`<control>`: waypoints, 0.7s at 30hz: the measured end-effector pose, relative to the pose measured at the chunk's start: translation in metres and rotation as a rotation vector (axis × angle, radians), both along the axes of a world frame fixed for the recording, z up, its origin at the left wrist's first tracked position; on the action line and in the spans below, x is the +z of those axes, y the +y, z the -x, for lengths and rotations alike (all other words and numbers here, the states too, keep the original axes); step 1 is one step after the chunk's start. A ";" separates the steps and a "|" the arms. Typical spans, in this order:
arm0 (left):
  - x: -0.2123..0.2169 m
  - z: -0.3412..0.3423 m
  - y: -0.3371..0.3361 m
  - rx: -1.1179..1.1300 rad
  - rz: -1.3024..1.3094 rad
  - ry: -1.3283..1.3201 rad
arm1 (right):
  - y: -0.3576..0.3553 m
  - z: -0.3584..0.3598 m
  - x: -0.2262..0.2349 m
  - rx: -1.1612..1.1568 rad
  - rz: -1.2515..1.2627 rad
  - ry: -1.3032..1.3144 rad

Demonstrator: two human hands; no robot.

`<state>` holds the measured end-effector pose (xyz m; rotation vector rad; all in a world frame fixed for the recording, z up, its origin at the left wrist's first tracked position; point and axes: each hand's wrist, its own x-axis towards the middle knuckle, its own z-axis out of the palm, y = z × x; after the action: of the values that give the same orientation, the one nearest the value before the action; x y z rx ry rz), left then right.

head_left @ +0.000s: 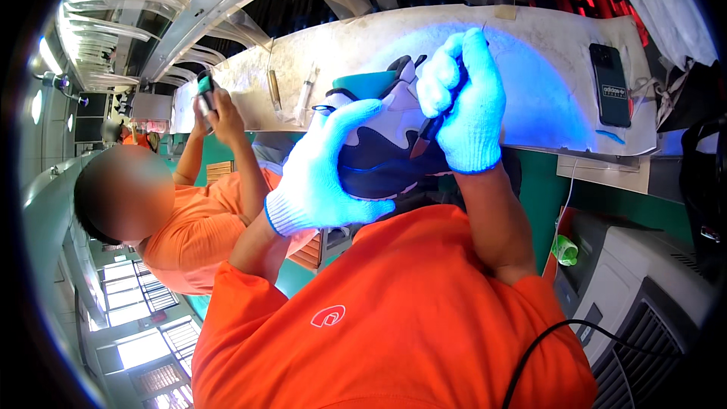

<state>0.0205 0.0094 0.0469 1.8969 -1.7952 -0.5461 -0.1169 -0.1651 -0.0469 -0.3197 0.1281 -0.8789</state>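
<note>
A dark and white sneaker [379, 153] with a teal lining is held up in front of me at the table's near edge. My left hand [322, 170], in a white knit glove lit blue, grips the sneaker, thumb and fingers spread around its side. My right hand [466, 98], gloved alike, is closed beside the sneaker's other end. It holds a slim tool with a dark handle [426, 136]; its lower end looks reddish brown. A thin point shows above the right fingertips. The hand hides the tool's middle, so its exact kind is unclear.
A pale worktable [545, 113] runs across in front of me. On it lie a dark phone [610, 85], a blue strip [609, 136], a wooden-handled tool [274, 89] and a clear tube [307, 95]. A co-worker [219, 235] sits at left, holding a dark object. A grey machine [644, 280] stands at right.
</note>
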 end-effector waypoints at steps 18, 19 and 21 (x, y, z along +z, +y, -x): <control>0.012 0.017 -0.006 -0.065 0.018 -0.055 | 0.008 -0.001 0.034 0.236 0.003 -0.317; 0.012 0.018 -0.008 -0.072 0.022 -0.054 | 0.006 0.003 0.032 0.280 -0.039 -0.409; 0.014 0.020 -0.009 -0.069 0.016 -0.076 | 0.010 0.009 0.033 0.204 -0.086 -0.370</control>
<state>0.0009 0.0000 0.0611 1.8736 -1.9138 -0.4881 -0.1257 -0.1555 -0.0143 -0.0836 -0.2059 -0.7144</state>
